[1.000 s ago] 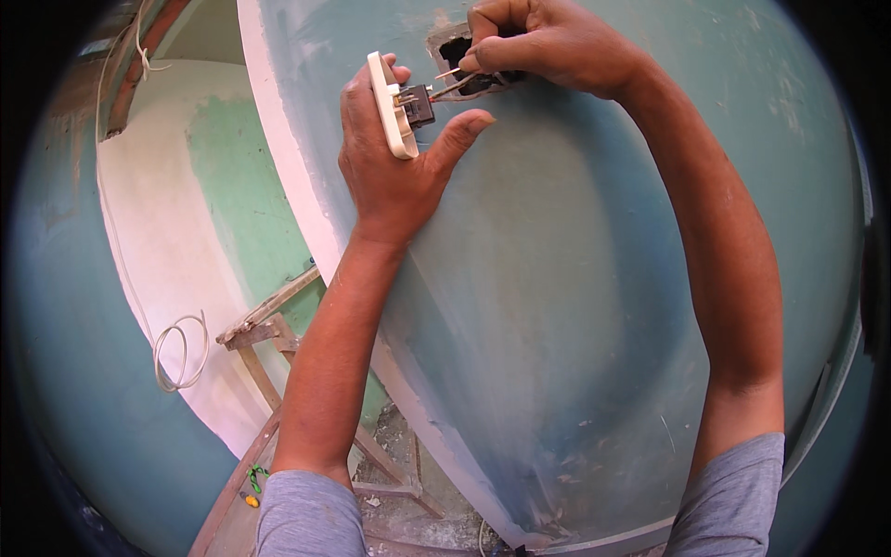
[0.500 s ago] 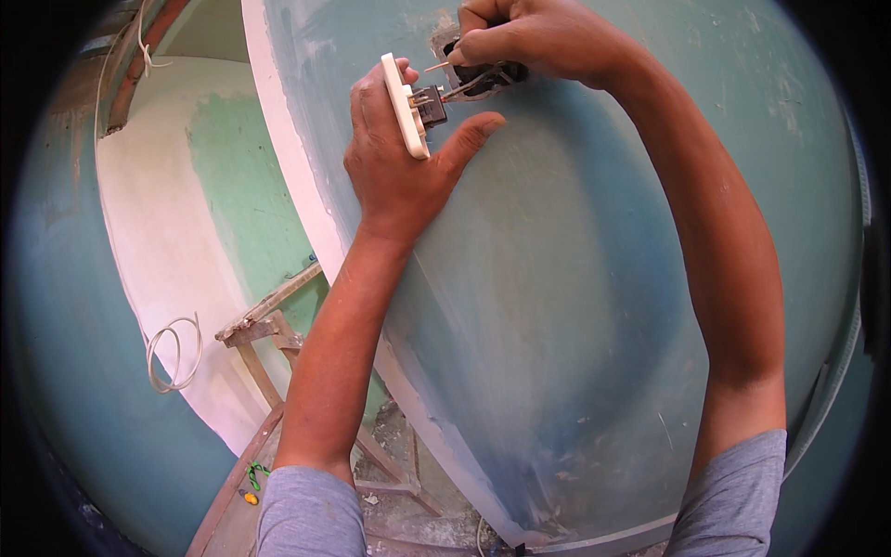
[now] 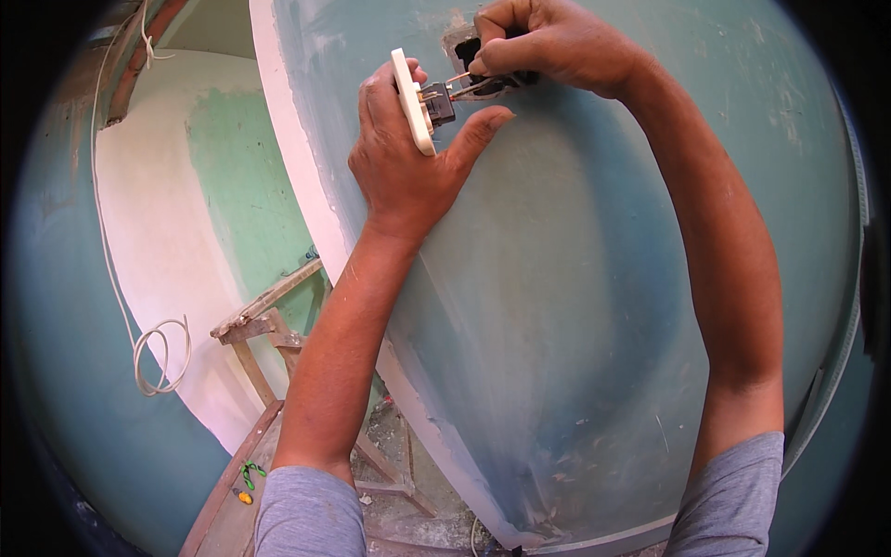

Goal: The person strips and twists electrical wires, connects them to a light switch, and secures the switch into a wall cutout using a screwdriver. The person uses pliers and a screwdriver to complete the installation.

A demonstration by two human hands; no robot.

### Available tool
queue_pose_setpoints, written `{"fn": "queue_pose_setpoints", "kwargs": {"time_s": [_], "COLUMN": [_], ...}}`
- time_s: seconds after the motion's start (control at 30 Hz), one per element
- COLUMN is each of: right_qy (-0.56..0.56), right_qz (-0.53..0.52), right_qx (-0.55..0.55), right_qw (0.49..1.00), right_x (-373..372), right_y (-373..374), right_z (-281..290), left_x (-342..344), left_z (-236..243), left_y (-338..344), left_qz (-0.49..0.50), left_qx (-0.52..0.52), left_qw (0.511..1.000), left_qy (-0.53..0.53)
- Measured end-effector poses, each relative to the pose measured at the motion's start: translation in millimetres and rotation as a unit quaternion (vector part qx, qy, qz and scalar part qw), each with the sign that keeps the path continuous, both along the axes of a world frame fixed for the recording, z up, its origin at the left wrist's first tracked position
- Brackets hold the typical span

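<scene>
A person in grey short sleeves (image 3: 308, 511) works with both bare hands at a square recess (image 3: 455, 42) in a blue-green wall (image 3: 557, 278). The left hand (image 3: 399, 181) cradles a white faceplate (image 3: 408, 97), its fingers curled behind and around the plate, with fingertips showing past the far edge near the top. The thumb stands wide of the plate, stretched to the right with its tip free, so the grip comes from the fingers and palm. The faceplate is tilted, nearly on edge, its back turned toward the recess, and a black block (image 3: 441, 104) juts from that back into the gap above the spread thumb. Wires (image 3: 471, 89) run from the block toward the recess, just to the right.

The right hand (image 3: 561, 46) is at the mouth of the recess, thumb and forefinger closed together in a pinch. They appear to grip a thin copper-coloured wire end (image 3: 458, 78), pointing left toward the block, though the hand hides much of that spot. The faceplate lies to the left of the pinching fingertips, near but apart from them. At far left hangs a loose coil of pale cable (image 3: 138, 362).
</scene>
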State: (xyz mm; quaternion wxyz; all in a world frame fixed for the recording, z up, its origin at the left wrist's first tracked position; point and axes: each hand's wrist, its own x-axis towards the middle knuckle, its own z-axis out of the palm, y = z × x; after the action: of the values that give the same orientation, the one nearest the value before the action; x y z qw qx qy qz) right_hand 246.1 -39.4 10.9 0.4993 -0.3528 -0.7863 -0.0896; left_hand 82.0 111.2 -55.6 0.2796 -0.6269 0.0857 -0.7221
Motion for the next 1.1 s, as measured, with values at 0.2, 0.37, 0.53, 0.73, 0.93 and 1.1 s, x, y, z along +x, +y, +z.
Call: {"fn": "queue_pose_setpoints", "kwargs": {"time_s": [0.2, 0.37, 0.53, 0.73, 0.93, 1.1], "right_qy": [-0.026, -0.03, -0.07, -0.047, -0.092, -0.073], "right_qz": [-0.035, -0.061, -0.151, -0.112, -0.154, -0.172], "right_qx": [0.019, 0.056, 0.123, 0.106, 0.152, 0.127], "right_qw": [0.999, 0.996, 0.978, 0.987, 0.972, 0.974], "right_x": [-8, -10, -24, -25, -26, -36], "right_y": [-8, -9, -19, -22, -25, -27], "right_z": [0, -6, -11, -12, -17, -20], "left_x": [-1, 0, -1, -4, -2, -3], "left_z": [2, 1, 2, 2, 3, 8], "left_y": [-2, -3, -5, -12, -14, -7], "left_qz": [-0.002, 0.0, -0.009, 0.0, 0.022, 0.066], "left_qx": [0.001, -0.01, -0.006, 0.001, 0.029, 0.04], "left_qw": [1.0, 1.0, 1.0, 1.0, 0.999, 0.996], "left_qy": [0.0, -0.003, -0.012, -0.021, -0.029, -0.038]}}
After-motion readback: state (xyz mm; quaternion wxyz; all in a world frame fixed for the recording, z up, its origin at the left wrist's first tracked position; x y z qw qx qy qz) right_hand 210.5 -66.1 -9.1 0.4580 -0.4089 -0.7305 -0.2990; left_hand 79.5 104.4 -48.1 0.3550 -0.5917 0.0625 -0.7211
